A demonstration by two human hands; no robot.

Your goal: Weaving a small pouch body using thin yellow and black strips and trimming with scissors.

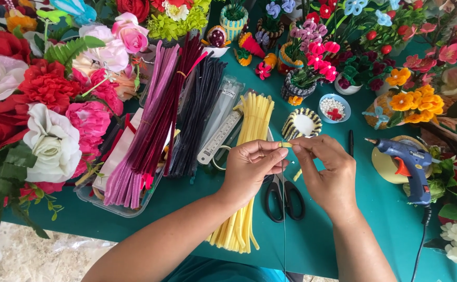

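Observation:
My left hand (252, 164) and my right hand (326, 169) meet above the green table (343, 230), fingertips pinching a short yellow pipe-cleaner piece (286, 144) between them. A thin dark wire (284, 219) hangs down from the pinch towards me. Under my hands lie a bundle of yellow pipe cleaners (247, 172) and black-handled scissors (285, 196). A small striped yellow and black woven cup (301, 124) stands just beyond my fingers.
A clear tray (115, 208) holds pink, maroon and black pipe cleaners (158, 120). A metal ruler (219, 137) lies beside them. A blue glue gun (408, 162) rests at right. Artificial flowers (46, 109) crowd the left, back and right edges. A small blue bowl (334, 107) holds beads.

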